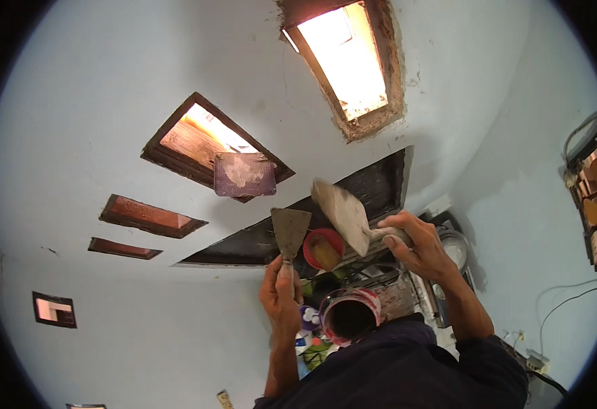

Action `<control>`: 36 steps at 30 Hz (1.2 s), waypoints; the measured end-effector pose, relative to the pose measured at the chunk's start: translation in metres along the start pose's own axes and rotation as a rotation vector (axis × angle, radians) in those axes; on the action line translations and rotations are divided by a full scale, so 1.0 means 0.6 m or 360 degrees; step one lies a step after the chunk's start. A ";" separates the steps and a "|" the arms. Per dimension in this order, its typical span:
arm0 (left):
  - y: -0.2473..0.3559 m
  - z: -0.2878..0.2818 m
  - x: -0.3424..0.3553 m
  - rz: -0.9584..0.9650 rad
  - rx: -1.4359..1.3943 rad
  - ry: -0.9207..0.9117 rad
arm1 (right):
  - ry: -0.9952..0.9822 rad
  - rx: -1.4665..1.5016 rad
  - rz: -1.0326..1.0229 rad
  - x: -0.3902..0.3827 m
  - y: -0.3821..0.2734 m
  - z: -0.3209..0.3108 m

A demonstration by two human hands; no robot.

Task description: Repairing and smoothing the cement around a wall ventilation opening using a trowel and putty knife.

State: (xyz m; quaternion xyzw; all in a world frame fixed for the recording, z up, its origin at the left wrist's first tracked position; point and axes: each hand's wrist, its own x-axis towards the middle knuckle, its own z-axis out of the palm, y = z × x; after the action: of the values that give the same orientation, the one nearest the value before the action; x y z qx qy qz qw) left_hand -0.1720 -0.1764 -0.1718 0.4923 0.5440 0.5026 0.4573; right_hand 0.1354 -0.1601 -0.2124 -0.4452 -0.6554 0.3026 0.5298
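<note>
My left hand (281, 294) is closed around the handle of a putty knife (290, 228), its flat grey blade pointing up. My right hand (418, 245) grips a pointing trowel (343, 213) smeared with pale material, its blade tilted up toward the left. The two blades are apart. Between and below them is a red round container (323, 249) with something brownish in it. Close to my body stands a bucket (351, 317) with a pale, red-stained rim and a dark inside.
A purplish rectangular panel (245, 175) with a whitish smear overlaps a wooden-framed opening (176, 167). A bright opening (349, 61) with rough, chipped edges is above. A long black panel (373, 184) runs along the wall. Assorted clutter surrounds the bucket; a cable (571, 296) hangs at the right.
</note>
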 end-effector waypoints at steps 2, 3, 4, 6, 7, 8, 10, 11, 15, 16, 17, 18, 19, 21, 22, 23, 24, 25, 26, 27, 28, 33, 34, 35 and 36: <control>0.013 -0.010 0.012 0.0035 0.0004 -0.0007 | 0.0017 -0.0331 -0.0141 0.005 -0.003 -0.023; 0.019 -0.015 0.022 0.0068 0.0040 -0.0032 | 0.0008 -0.0354 -0.0155 0.011 -0.003 -0.037; 0.032 -0.019 0.032 0.0039 0.0072 -0.0085 | -0.0043 -0.0433 -0.0229 0.014 -0.006 -0.054; 0.047 -0.027 0.048 0.0058 0.0130 -0.0308 | -0.0117 -0.0513 -0.0304 0.027 -0.021 -0.077; 0.053 -0.031 0.053 0.0074 0.0208 -0.0524 | -0.0114 -0.0529 -0.0298 0.035 -0.027 -0.086; 0.059 -0.035 0.056 0.0074 0.0198 -0.0536 | -0.0215 -0.0584 -0.0337 0.043 -0.031 -0.094; 0.072 -0.040 0.064 0.0077 0.0319 -0.0690 | -0.0314 -0.0651 -0.0383 0.047 -0.033 -0.104; 0.075 -0.044 0.068 0.0082 0.0311 -0.0697 | -0.0305 -0.0735 -0.0469 0.046 -0.028 -0.108; 0.087 -0.056 0.072 0.0242 0.0456 -0.0858 | -0.0278 -0.0841 -0.0625 0.040 -0.008 -0.117; 0.088 -0.057 0.073 0.0248 0.0523 -0.0893 | -0.0280 -0.0845 -0.0626 0.035 -0.002 -0.119; 0.087 -0.058 0.073 0.0250 0.0520 -0.0892 | -0.0289 -0.0871 -0.0593 0.028 0.006 -0.121; 0.085 -0.058 0.074 0.0285 0.0469 -0.0882 | -0.0297 -0.0897 -0.0559 0.021 0.014 -0.124; 0.086 -0.061 0.074 0.0325 0.0425 -0.0867 | -0.0295 -0.0895 -0.0568 0.016 0.019 -0.124; 0.078 -0.069 0.080 0.0367 0.0371 -0.0836 | -0.0272 -0.0960 -0.0456 0.005 0.033 -0.127; 0.074 -0.071 0.083 0.0402 0.0313 -0.0810 | -0.0268 -0.0966 -0.0457 0.000 0.044 -0.130; 0.074 -0.070 0.085 0.0403 0.0311 -0.0818 | -0.0244 -0.1031 -0.0425 -0.008 0.054 -0.132; 0.075 -0.067 0.088 0.0459 0.0280 -0.0806 | -0.0225 -0.1094 -0.0405 -0.009 0.060 -0.134; 0.076 -0.065 0.091 0.0514 0.0250 -0.0795 | -0.0223 -0.1097 -0.0411 -0.012 0.059 -0.132; 0.073 -0.063 0.090 0.0521 0.0249 -0.0794 | -0.0118 -0.0967 -0.0235 -0.018 0.057 -0.129; 0.065 -0.059 0.086 0.0363 0.0114 -0.0723 | -0.0013 -0.0833 -0.0059 -0.023 0.054 -0.124; 0.061 -0.053 0.082 0.0204 -0.0020 -0.0652 | -0.0008 -0.0835 -0.0064 -0.023 0.050 -0.118; 0.059 0.002 0.053 0.0092 0.0016 -0.0584 | 0.0379 -0.0576 -0.0264 -0.033 0.015 -0.036; 0.057 0.014 0.046 -0.0003 -0.0074 -0.0587 | 0.0450 -0.0462 -0.0345 -0.038 0.030 -0.020; 0.057 0.027 0.042 -0.0100 -0.0163 -0.0589 | 0.0464 -0.0479 -0.0341 -0.039 0.037 -0.011; 0.066 0.038 0.037 -0.0144 -0.0172 -0.0593 | 0.0552 -0.0496 -0.0435 -0.033 0.041 0.001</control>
State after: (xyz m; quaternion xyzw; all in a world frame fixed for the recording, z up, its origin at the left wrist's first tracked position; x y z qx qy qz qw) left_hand -0.1485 -0.1514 -0.1343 0.5267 0.4437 0.4101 0.5979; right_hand 0.1421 -0.1678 -0.2426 -0.4740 -0.6476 0.0430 0.5951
